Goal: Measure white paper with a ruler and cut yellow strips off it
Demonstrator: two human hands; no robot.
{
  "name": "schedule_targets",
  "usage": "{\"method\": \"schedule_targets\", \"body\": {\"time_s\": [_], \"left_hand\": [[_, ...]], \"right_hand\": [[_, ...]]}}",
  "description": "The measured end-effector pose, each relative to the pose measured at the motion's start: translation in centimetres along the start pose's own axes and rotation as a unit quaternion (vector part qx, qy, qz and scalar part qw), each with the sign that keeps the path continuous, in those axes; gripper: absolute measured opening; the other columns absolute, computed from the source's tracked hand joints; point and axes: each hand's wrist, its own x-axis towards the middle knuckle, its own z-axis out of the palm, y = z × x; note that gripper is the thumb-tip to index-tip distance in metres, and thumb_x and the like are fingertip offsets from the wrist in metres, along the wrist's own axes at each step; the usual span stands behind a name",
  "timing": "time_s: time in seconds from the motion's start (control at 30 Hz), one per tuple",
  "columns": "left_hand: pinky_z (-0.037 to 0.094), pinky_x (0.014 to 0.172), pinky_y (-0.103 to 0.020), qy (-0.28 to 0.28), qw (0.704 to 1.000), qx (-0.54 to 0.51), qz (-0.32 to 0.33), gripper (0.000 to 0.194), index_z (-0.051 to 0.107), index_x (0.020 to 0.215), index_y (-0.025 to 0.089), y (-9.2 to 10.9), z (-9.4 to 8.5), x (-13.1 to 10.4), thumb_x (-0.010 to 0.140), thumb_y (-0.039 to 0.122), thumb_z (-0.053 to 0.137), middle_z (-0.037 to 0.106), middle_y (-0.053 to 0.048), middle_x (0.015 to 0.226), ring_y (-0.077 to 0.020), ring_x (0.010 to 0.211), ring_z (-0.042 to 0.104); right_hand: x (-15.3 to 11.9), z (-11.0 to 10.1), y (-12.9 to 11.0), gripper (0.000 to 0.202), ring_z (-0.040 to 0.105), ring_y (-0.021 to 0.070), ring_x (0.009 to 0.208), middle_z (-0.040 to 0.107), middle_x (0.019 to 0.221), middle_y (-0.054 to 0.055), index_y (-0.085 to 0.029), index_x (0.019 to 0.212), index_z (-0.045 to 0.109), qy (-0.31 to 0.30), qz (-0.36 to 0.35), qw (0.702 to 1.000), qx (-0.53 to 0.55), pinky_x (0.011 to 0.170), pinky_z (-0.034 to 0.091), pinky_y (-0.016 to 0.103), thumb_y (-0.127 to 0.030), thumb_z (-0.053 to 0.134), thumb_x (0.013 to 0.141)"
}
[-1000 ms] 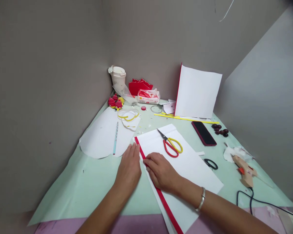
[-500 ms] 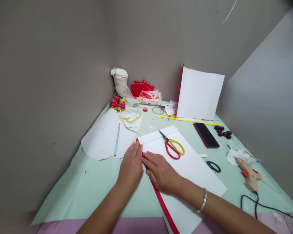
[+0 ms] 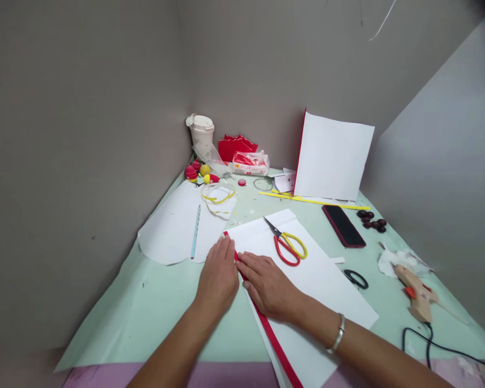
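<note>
A large white sheet of paper lies slanted in front of me, with a red strip folded along its left edge. My left hand rests on the upper part of this edge, fingers stretched out and close together, thumb hidden. Just to the right, my right hand lies flat, its fingertips pressing on the red strip. Neither hand is wrapped round anything. Scissors with one red and one yellow handle lie on the sheet beyond my right hand.
Left are a curved white paper and a pencil. A phone, black-handled tool and corded glue gun lie right. Behind stand a white cup, tissue pack, upright white board and red-yellow balls.
Both hands stay almost in the same place on the red edge. One small red-and-yellow ball at the back left has tipped over to the right. The view has shifted slightly.
</note>
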Motion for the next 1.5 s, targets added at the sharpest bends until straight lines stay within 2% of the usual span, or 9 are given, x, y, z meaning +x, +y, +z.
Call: {"method": "schedule_targets", "body": {"time_s": [0.1, 0.5, 0.63, 0.9, 1.17, 1.33, 1.5], "left_hand": [[0.040, 0.112, -0.054, -0.001, 1.000, -0.008, -0.006, 0.051, 0.045, 0.139, 0.004, -0.1, 0.0, 0.0, 0.089, 0.007, 0.039, 0.049, -0.024, 0.147, -0.0338, 0.140, 0.043], [0.040, 0.113, -0.053, -0.008, 1.000, -0.003, -0.013, 0.048, 0.046, 0.137, 0.000, 0.1, -0.1, 0.3, 0.091, 0.008, 0.038, 0.048, -0.027, 0.147, -0.0349, 0.140, 0.043], [0.040, 0.112, -0.054, -0.001, 1.000, -0.013, -0.017, 0.048, 0.047, 0.137, 0.003, 0.1, -0.1, 0.2, 0.091, 0.009, 0.038, 0.049, -0.025, 0.147, -0.0343, 0.139, 0.043], [0.039, 0.113, -0.054, -0.007, 1.000, -0.021, -0.016, 0.050, 0.044, 0.140, 0.004, 0.0, -0.2, 0.1, 0.091, 0.009, 0.038, 0.048, -0.025, 0.148, -0.0337, 0.141, 0.041], [0.039, 0.114, -0.052, -0.011, 0.999, -0.030, -0.024, 0.048, 0.047, 0.138, -0.001, 0.1, -0.4, 0.4, 0.092, 0.012, 0.036, 0.048, -0.025, 0.147, -0.0340, 0.139, 0.043], [0.040, 0.112, -0.053, 0.007, 0.998, -0.059, -0.025, 0.046, 0.049, 0.137, 0.004, -0.1, -0.3, 0.4, 0.094, 0.016, 0.036, 0.050, -0.023, 0.146, -0.0322, 0.138, 0.045], [0.041, 0.112, -0.053, 0.014, 0.997, -0.070, -0.023, 0.047, 0.048, 0.138, 0.009, -0.3, -0.3, 0.5, 0.093, 0.013, 0.038, 0.051, -0.020, 0.146, -0.0299, 0.137, 0.046]], "right_hand": [[0.0, 0.0, 0.0, 0.046, 0.045, 0.0327, 0.138, 0.053, 0.146, 0.019, -0.008, 0.141, 0.050, 0.002, 0.000, 1.000, 0.000, 0.106, 0.044, 0.052, -0.014, 0.046, 0.095], [0.0, 0.1, -0.1, 0.045, 0.044, 0.0328, 0.138, 0.053, 0.147, 0.018, -0.006, 0.140, 0.052, 0.009, 0.000, 1.000, -0.003, 0.107, 0.043, 0.051, -0.014, 0.045, 0.096], [-0.1, 0.2, -0.1, 0.046, 0.045, 0.0320, 0.138, 0.053, 0.146, 0.018, -0.009, 0.141, 0.050, 0.011, 0.001, 1.000, -0.001, 0.106, 0.043, 0.051, -0.015, 0.046, 0.096], [0.0, 0.1, -0.1, 0.046, 0.045, 0.0326, 0.138, 0.054, 0.146, 0.019, -0.008, 0.140, 0.051, 0.012, 0.000, 1.000, 0.005, 0.106, 0.044, 0.052, -0.014, 0.046, 0.095], [0.0, 0.0, 0.2, 0.047, 0.044, 0.0331, 0.138, 0.052, 0.147, 0.018, -0.009, 0.143, 0.049, -0.001, -0.001, 1.000, 0.021, 0.107, 0.043, 0.052, -0.016, 0.046, 0.096], [-0.3, -0.3, 0.5, 0.050, 0.042, 0.0329, 0.140, 0.052, 0.147, 0.019, -0.009, 0.144, 0.046, 0.000, -0.011, 0.999, 0.041, 0.108, 0.042, 0.054, -0.016, 0.046, 0.095], [-0.6, -0.2, 0.9, 0.051, 0.042, 0.0313, 0.140, 0.053, 0.145, 0.021, -0.008, 0.143, 0.047, 0.011, -0.023, 0.998, 0.059, 0.110, 0.042, 0.054, -0.014, 0.046, 0.093]]}}
